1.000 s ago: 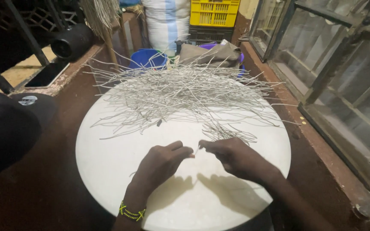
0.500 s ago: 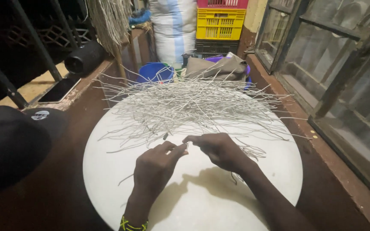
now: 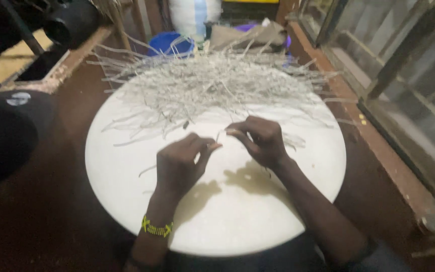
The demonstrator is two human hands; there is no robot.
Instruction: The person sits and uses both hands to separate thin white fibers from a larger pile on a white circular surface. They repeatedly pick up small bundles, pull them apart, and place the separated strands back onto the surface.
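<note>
White and round, the table (image 3: 258,211) fills the middle of the view, and a wide heap of thin pale strips (image 3: 212,83) covers its far half, with loose ends sticking out past the rim. Both hands are raised just above the bare near part, close to the heap's near edge. The left hand (image 3: 179,163) has its fingers curled, thumb and forefinger pressed together at the tips. The right hand (image 3: 260,138) is curled too, its fingertips pinched. Between the two hands runs one short pale strip (image 3: 221,137), held at each end; it is small and blurred, so its exact grip is hard to tell. A yellow beaded band (image 3: 156,229) sits on the left wrist. A single stray strip (image 3: 147,170) lies on the table just left of the left hand. Beyond the table stand a blue tub (image 3: 169,43) and a white sack (image 3: 192,15). A dark cap (image 3: 6,131) shows at the left edge.
</note>
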